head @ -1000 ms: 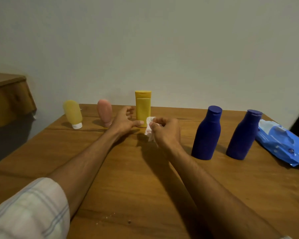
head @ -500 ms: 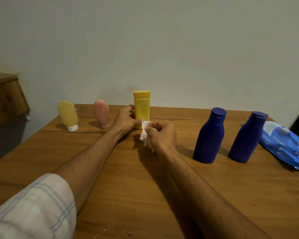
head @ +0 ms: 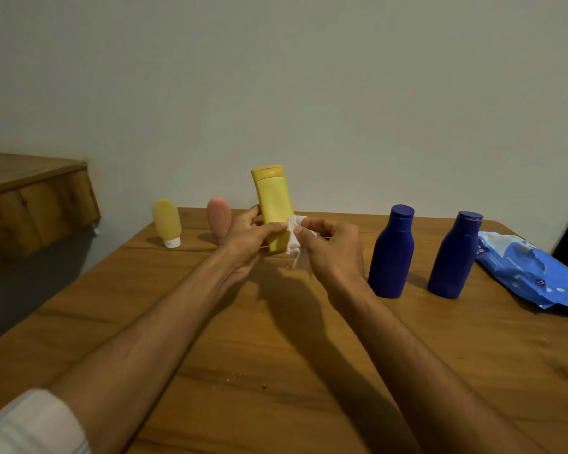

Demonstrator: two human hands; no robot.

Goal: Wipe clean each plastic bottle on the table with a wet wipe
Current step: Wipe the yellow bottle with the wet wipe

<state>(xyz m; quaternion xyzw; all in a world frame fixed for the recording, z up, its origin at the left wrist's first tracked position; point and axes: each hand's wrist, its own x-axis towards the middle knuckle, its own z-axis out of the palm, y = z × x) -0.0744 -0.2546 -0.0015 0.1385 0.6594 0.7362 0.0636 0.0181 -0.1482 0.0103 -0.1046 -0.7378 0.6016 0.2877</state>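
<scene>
1. Grip, left side: my left hand (head: pixel 246 239) holds the yellow bottle (head: pixel 272 204) low on its body, with the thumb across the front and the fingers curled round the back.
2. Yellow bottle sits between my two hands over the far middle of the wooden table (head: pixel 276 342). It is tilted, with the flip cap on top leaning toward my left. My hands hide its base, so I cannot tell whether it touches the wood.
3. My right hand (head: pixel 333 249) pinches a crumpled white wet wipe (head: pixel 296 249) against the bottle's lower right edge. One fingertip is wrapped in the wipe, and a loose tail hangs below.
4. To my left, a pink tube (head: pixel 218 215) and a pale yellow tube (head: pixel 166 221) stand cap-down near the far edge, apart from each other. My left hand partly covers the pink one.
5. To my right, two dark blue bottles (head: pixel 392 253) (head: pixel 453 257) stand upright with caps on, side by side and not touching.
6. Beyond them, at the right edge, a blue wipes pack (head: pixel 535 276) lies flat and rumpled.
7. A few pale crumbs (head: pixel 233 376) lie on the wood between my forearms.
8. A pale checked sleeve (head: pixel 30 424) is pushed up on my left arm.
</scene>
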